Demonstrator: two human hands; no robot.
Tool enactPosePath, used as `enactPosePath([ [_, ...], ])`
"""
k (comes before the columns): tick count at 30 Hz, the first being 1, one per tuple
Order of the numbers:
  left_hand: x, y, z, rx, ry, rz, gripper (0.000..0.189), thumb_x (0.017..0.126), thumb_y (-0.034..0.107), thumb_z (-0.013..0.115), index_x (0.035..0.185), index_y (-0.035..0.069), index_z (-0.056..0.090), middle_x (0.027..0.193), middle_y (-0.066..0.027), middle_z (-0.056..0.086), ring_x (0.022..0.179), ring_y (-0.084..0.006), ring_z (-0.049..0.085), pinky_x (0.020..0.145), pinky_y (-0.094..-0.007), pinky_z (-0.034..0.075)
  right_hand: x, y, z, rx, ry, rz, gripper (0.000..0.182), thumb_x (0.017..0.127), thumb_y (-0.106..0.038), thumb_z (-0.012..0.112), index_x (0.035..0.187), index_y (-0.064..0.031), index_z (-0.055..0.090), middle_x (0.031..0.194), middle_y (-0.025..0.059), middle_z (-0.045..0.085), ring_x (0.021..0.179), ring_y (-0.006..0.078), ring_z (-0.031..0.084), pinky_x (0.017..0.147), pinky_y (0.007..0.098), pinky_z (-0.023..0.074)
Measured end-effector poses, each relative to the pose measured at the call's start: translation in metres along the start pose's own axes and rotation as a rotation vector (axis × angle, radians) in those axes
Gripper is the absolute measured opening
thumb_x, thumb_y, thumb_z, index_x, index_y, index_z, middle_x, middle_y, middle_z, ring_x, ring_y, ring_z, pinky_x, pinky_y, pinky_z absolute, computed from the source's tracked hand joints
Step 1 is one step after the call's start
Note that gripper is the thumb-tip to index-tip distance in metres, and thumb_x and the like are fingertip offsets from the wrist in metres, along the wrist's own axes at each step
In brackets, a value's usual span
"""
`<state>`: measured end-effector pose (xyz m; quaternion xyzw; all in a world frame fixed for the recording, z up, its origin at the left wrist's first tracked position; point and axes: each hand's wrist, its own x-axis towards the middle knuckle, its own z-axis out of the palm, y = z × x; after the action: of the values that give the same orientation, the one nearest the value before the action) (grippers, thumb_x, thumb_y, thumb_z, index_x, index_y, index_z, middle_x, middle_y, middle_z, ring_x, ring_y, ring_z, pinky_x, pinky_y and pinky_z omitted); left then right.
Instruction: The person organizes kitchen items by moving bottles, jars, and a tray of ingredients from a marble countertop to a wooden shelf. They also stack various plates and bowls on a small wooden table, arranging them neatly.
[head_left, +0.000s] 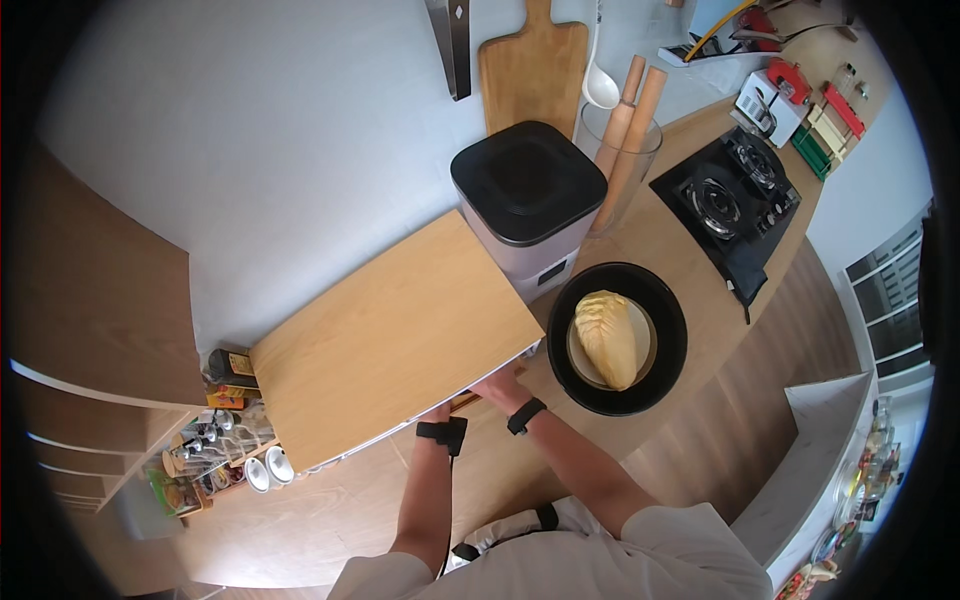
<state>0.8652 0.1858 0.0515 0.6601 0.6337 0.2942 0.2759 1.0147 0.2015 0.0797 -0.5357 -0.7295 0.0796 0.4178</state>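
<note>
My left hand reaches beneath the front edge of a wooden-topped shelf unit; its fingers are hidden under the top. To its right, my right hand is also partly under that edge, near a brown wooden piece that shows between the two hands. Whether either hand grips anything is hidden. Both wrists wear black straps. Right of my right hand, a black round bowl or pan stands on the counter, holding a light round dish with a pale yellow napa cabbage on it.
Behind stand a lidded bin-like container and a glass jar with rolling pins. A wooden cutting board leans at the wall. A gas stove lies right. White cups, a dark bottle and glassware are left.
</note>
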Motion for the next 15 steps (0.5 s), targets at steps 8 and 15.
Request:
enactPosePath([
  [8,0.008,-0.004,0.004,-0.027,-0.018,-0.008,0.042,0.094,0.025,0.053,0.13,0.002,0.051,0.131,-0.0207,0.052,0.12,-0.0367,0.051,0.101,-0.0455,0.041,0.0,-0.001,0.003,0.065,-0.106,0.073,0.039,0.084,-0.025,0.066,0.117,-0.005,0.061,0.115,0.0151,0.063,0.109,0.0343,0.057,0.092,0.0456,0.0447],
  [15,0.003,-0.009,0.014,-0.298,-0.094,-0.03,0.042,0.095,0.025,0.052,0.13,0.001,0.051,0.131,-0.0211,0.052,0.121,-0.0369,0.05,0.102,-0.0456,0.04,-0.036,-0.034,-0.058,-0.009,0.138,0.23,0.028,0.08,-0.013,0.065,0.105,-0.0019,0.063,0.101,0.0175,0.064,0.094,0.0315,0.061,0.078,0.0409,0.0496],
])
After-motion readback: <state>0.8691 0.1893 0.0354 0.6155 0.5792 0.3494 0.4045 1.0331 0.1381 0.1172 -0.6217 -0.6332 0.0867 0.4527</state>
